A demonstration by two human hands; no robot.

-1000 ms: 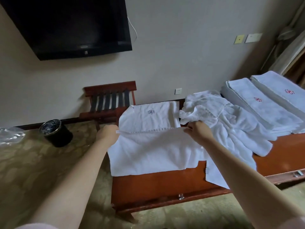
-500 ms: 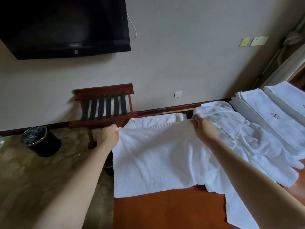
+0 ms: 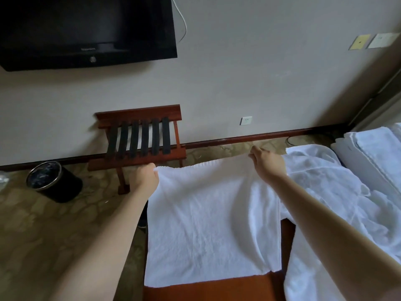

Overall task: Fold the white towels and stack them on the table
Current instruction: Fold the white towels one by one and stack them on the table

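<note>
Fingers (image 3: pixel 150 170) of our left hand (image 3: pixel 145 179) and right hand (image 3: pixel 268 164) pinch the top corners of a white towel (image 3: pixel 212 224) lifted at frame centre, its lower part on the wooden worktop (image 3: pixel 206 292), so we judge the first fold is beginning, and next calls for bringing those corners evenly onto the near hem.

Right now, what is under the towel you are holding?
Only bare wooden table shows, past the near edge of the towel. The left hand and right hand grip its far corners; anything beneath the cloth is hidden.
</note>
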